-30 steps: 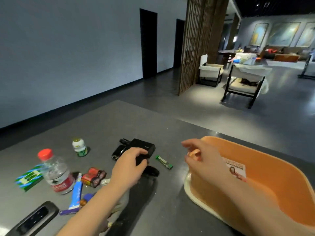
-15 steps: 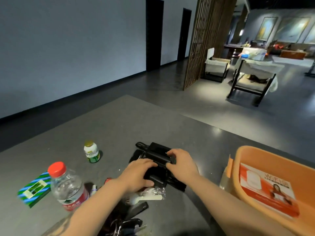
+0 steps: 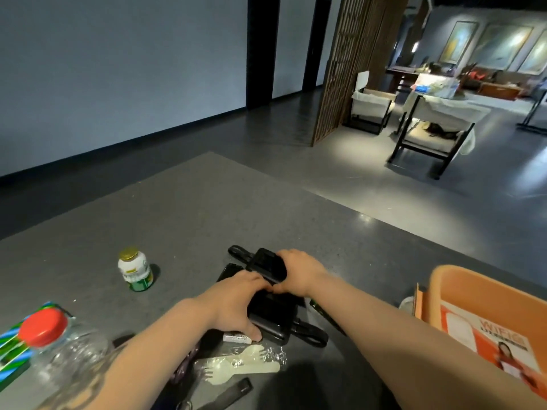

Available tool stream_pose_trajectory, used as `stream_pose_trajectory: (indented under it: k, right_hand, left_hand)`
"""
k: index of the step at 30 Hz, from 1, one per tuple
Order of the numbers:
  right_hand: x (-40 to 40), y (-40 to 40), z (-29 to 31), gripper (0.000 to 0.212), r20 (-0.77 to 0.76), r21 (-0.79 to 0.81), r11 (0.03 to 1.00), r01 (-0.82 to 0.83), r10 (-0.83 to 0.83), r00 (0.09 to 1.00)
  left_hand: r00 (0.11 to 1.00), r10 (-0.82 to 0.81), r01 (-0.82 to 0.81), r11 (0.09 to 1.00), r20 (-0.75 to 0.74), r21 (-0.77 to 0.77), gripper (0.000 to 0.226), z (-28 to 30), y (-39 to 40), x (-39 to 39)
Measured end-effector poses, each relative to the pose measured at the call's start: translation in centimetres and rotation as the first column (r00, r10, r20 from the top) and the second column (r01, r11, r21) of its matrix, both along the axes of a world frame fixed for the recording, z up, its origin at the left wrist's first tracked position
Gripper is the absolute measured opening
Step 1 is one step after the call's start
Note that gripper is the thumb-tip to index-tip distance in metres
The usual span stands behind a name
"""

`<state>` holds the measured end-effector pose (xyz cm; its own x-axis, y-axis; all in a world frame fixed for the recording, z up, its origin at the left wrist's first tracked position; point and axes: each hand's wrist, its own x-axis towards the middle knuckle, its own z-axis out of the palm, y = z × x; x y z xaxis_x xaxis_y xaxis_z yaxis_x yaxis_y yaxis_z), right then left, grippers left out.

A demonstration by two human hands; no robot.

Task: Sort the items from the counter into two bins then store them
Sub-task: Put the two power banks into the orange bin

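Both hands rest on a cluster of black devices (image 3: 270, 316) lying on the grey counter (image 3: 183, 220), in the near centre of the head view. The left hand (image 3: 236, 303) lies over the nearer, larger black block, fingers curled down along its left edge with the thumb tip at its near corner, so it grips that block. The right hand (image 3: 299, 272) covers the farther, smaller black unit, fingers curled over its top; the two hands touch each other at the fingertips. A black strap loop extends from the cluster on its near right side, and another loop shows at the far left. The orange bin (image 3: 479, 291) stands at the right edge of the counter, well apart from the cluster, with a printed leaflet (image 3: 485, 344) lying inside. A small white bottle with a gold cap (image 3: 134, 269) stands upright to the left of the hands. A clear water bottle with a red cap (image 3: 56, 341) is at the near left, beside a blue-and-green striped packet (image 3: 9, 359). Wrapped plastic cutlery (image 3: 242, 362) lies just near of the cluster
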<state>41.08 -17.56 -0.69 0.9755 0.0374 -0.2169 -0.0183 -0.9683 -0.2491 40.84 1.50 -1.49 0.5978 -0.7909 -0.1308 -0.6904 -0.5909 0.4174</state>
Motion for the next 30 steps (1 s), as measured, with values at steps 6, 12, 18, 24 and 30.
stream_pose_trajectory:
  k: [6,12,18,24,30]
  right_hand:
    - [-0.2,-0.1,0.3,0.067,0.030,-0.005,0.992,0.124,-0.124,0.992]
    - [-2.7,-0.7,4.5,0.078,0.301,0.061,0.979,0.196,-0.205,0.931]
    - [-8.6,-4.4,13.1,0.080,0.424,0.201,0.964,0.173,-0.245,0.872]
    - [-19.8,-13.5,16.9,0.075,0.451,0.214,0.938,0.272,-0.342,0.824]
    - [-28.2,-20.8,14.3,0.077,0.336,0.164,0.868,0.468,-0.495,0.801]
  left_hand:
    - [0.998,0.040,-0.040,0.999,0.052,-0.014,0.087,-0.1,-0.4,-0.4]
    - [0.976,0.215,-0.214,0.975,0.020,-0.063,0.078,-1.1,-0.9,-1.1]
    - [0.901,0.425,-0.383,0.871,0.081,-0.307,0.078,0.9,-2.4,-3.1]
    - [0.862,0.498,-0.387,0.770,0.099,-0.507,0.083,7.5,-7.5,-6.1]
    - [0.889,0.454,-0.345,0.744,0.055,-0.572,0.075,8.4,-13.7,-12.3]
